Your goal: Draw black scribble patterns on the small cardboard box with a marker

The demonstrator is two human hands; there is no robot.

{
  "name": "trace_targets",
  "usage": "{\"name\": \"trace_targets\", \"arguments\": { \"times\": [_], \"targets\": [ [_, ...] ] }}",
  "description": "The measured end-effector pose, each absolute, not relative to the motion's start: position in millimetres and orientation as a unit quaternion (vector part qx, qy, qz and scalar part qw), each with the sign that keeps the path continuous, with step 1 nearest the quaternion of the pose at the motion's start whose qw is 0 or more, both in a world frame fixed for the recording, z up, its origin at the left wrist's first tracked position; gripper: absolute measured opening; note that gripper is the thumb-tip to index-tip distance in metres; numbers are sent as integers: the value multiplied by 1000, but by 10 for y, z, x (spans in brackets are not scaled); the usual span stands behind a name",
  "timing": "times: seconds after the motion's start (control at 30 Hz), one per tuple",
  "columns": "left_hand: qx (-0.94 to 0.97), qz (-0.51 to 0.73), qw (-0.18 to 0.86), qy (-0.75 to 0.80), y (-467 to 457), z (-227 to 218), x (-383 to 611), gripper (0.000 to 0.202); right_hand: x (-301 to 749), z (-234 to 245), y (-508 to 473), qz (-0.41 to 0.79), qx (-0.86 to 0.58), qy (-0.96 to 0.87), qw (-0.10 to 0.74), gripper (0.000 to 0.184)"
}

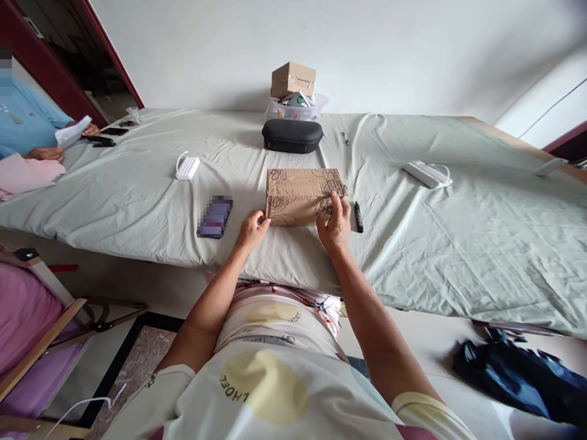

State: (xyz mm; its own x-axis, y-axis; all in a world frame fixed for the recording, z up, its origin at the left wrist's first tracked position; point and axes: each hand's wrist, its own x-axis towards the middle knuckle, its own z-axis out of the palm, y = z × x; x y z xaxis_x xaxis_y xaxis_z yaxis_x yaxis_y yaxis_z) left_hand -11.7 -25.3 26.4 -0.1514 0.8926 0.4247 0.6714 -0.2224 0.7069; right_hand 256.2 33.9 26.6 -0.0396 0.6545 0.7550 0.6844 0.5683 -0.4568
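A brown cardboard box point(298, 192) with dark scribbles lies on the pale green sheet point(137, 201) in front of me. My left hand point(252, 228) pinches its near left corner, fingers closed on the edge. My right hand point(336, 221) grips the box's near right side, fingers curled over the top. A black marker point(358, 216) lies just right of my right hand.
A phone point(215, 216) lies left of the box, a white charger point(188, 167) beyond it. A black case point(292, 135), a clear tub point(298, 109) topped by a small box point(293, 79), and a white power strip point(427, 174) sit farther back. A person's hands point(46, 153) hold paper at far left.
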Motion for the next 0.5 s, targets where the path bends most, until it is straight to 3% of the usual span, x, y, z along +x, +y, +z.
{"name": "trace_targets", "arguments": {
  "times": [0.2, 0.5],
  "targets": [
    [611, 536, 107, 573, -258, 241, -125, 5, 2575, 293, 326, 15, -472, -705, 529, 63],
    [604, 569, 104, 549, -250, 203, -128, 10, 2570, 320, 304, 40, -462, -675, 574, 59]
  ]
}}
